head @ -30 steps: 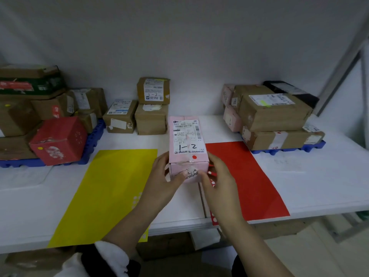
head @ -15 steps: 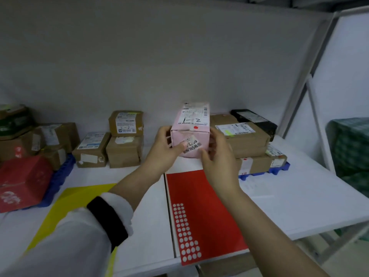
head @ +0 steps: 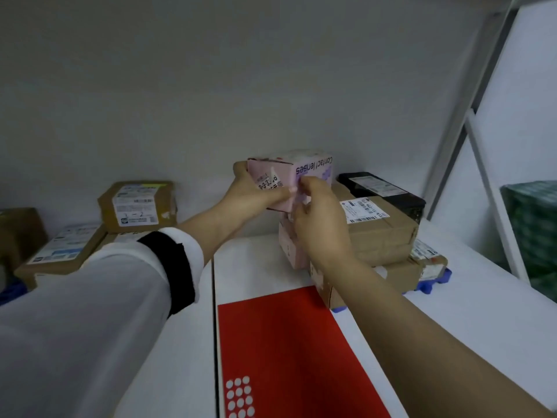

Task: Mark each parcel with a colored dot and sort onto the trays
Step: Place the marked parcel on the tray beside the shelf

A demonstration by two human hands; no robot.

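- Head view: a pink box [head: 289,173] is held up beyond the far end of the red sheet [head: 286,342], just above the stacked parcels [head: 382,236] on the blue tray [head: 434,282].
- It probably needs lowering level and square onto the stack, so it cannot slide off.
- The left hand [head: 256,191] curls round the box's left end.
- The right hand [head: 319,218] pinches its near corner.

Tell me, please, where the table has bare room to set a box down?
Bare table lies right of the red sheet, in front of the blue tray; a smaller patch sits beyond the sheet. The tray's stack of boxes is crowded.
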